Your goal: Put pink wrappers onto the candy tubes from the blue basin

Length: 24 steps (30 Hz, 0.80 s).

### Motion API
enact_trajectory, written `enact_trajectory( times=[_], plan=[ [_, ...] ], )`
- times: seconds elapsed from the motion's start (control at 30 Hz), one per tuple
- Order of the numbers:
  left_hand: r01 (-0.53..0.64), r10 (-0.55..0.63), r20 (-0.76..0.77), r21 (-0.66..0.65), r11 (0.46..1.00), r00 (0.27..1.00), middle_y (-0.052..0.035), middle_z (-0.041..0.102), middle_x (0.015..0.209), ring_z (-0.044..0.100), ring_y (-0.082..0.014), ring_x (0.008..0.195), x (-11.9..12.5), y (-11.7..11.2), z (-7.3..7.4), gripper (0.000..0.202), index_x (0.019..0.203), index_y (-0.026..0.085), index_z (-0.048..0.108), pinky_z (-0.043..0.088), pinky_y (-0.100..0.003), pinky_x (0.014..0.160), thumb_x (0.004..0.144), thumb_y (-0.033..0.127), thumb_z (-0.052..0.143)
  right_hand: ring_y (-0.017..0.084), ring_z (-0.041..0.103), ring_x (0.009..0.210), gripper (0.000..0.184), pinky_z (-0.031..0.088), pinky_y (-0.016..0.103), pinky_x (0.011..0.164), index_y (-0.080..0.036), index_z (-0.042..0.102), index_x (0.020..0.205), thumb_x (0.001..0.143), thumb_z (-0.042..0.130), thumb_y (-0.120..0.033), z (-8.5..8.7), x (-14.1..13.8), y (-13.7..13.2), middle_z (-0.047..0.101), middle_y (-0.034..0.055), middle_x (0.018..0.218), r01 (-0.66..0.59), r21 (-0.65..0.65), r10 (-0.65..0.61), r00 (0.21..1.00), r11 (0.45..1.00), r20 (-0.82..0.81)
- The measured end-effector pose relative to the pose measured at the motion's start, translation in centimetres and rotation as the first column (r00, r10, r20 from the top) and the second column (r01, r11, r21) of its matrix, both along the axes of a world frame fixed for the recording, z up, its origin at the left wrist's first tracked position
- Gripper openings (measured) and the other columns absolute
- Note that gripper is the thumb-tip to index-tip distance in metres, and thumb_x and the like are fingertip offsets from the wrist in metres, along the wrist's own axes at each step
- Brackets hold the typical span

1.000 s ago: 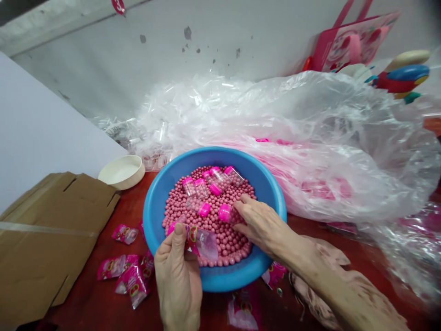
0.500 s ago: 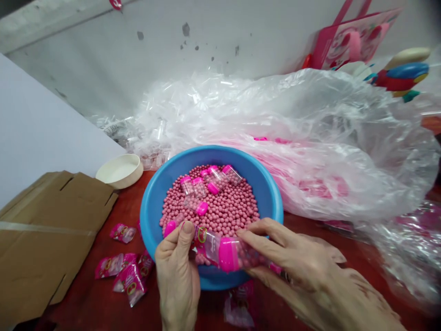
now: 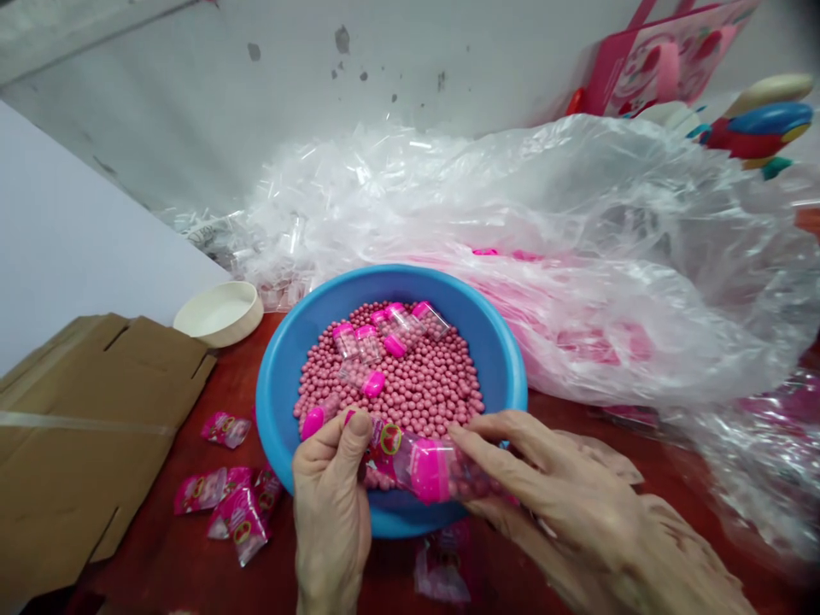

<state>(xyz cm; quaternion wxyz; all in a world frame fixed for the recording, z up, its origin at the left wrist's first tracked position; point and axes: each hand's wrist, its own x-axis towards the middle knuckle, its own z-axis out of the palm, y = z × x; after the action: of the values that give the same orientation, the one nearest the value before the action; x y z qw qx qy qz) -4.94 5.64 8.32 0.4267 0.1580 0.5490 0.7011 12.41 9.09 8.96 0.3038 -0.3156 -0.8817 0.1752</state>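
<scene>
Over the near side of a blue basin [image 3: 500, 359], my left hand [image 3: 333, 504] pinches a small pink printed packet [image 3: 389, 442] between thumb and fingers. My right hand [image 3: 551, 495] grips a clear little bottle with a pink cap [image 3: 430, 470] and pink balls inside. The bottle lies sideways, cap toward the packet. The packet's clear end meets the cap; whether it goes over it I cannot tell. Pink candy-like balls [image 3: 423, 389] fill the basin's bottom, and several capped bottles [image 3: 368, 343] lie on them.
Several pink packets [image 3: 240, 517] lie left of the basin on the red table [image 3: 160, 555]. Another packet [image 3: 443, 568] lies in front. A flattened cardboard box [image 3: 83, 461] and a white dish [image 3: 221, 314] are at left. Large clear plastic bags [image 3: 608, 256] crowd the back and right.
Both hands, with the packet and the bottle, have shifted very slightly right. The packet has turned so its round printed logo shows more. The camera view has moved a little.
</scene>
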Motion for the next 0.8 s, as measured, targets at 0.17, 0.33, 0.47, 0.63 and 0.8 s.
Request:
enact_trajectory(
  times=[0.17, 0.33, 0.47, 0.63, 0.8],
  plan=[
    [0.063, -0.064, -0.021, -0.018, 0.998, 0.998, 0.0075, 0.052, 0.044, 0.043, -0.0026, 0.041, -0.1, 0.3, -0.2, 0.022, 0.056, 0.018, 0.071, 0.047, -0.013, 0.054, 0.057, 0.038, 0.082, 0.016, 0.061, 0.088, 0.029, 0.053, 0.024, 0.076, -0.018, 0.054, 0.12, 0.092, 0.046, -0.017, -1.1, 0.3, 0.1, 0.062, 0.0078, 0.099, 0.018, 0.024, -0.017, 0.999, 1.0, -0.033],
    [0.104, -0.105, -0.029, -0.037, 0.994, 0.994, 0.0081, 0.047, 0.043, 0.039, -0.003, 0.04, -0.3, 0.2, -0.4, 0.024, 0.056, 0.019, 0.071, 0.046, -0.015, 0.051, 0.059, 0.04, 0.081, 0.015, 0.063, 0.088, 0.032, 0.054, 0.021, 0.076, -0.017, 0.052, 0.122, 0.091, 0.048, -0.018, -1.0, 0.7, -0.2, 0.062, 0.0078, 0.102, 0.008, -0.007, -0.008, 0.999, 1.0, 0.036],
    [0.139, -0.141, -0.039, -0.054, 0.989, 0.989, 0.0079, 0.044, 0.042, 0.035, -0.0037, 0.041, -0.3, -0.1, -0.4, 0.023, 0.059, 0.018, 0.072, 0.041, -0.014, 0.046, 0.062, 0.04, 0.078, 0.014, 0.063, 0.093, 0.034, 0.054, 0.018, 0.079, -0.016, 0.052, 0.124, 0.091, 0.049, -0.018, -0.6, 0.9, -0.8, 0.062, 0.0075, 0.109, 0.043, -0.04, -0.04, 0.996, 0.998, 0.084],
    [0.22, -0.221, -0.025, -0.038, 0.975, 0.975, 0.0046, 0.055, 0.045, 0.044, -0.0056, 0.044, -0.5, -0.1, -0.3, 0.028, 0.057, 0.018, 0.072, 0.042, -0.015, 0.046, 0.06, 0.045, 0.078, 0.014, 0.063, 0.094, 0.032, 0.056, 0.017, 0.077, -0.017, 0.053, 0.123, 0.092, 0.046, -0.025, -0.4, 1.1, -1.0, 0.064, 0.0072, 0.109, 0.08, 0.021, -0.082, 0.99, 0.997, 0.118],
    [0.363, -0.36, 0.051, -0.072, 0.929, 0.932, -0.0002, 0.07, 0.054, 0.056, -0.0081, 0.044, -0.8, -0.1, 0.4, 0.031, 0.067, 0.018, 0.076, 0.045, -0.016, 0.044, 0.041, 0.028, 0.09, 0.013, 0.064, 0.098, 0.031, 0.054, 0.014, 0.078, -0.015, 0.052, 0.12, 0.096, 0.038, -0.028, -0.4, 1.6, -0.8, 0.065, 0.0088, 0.11, 0.049, 0.013, -0.049, 0.998, 0.999, 0.038]
  ],
)
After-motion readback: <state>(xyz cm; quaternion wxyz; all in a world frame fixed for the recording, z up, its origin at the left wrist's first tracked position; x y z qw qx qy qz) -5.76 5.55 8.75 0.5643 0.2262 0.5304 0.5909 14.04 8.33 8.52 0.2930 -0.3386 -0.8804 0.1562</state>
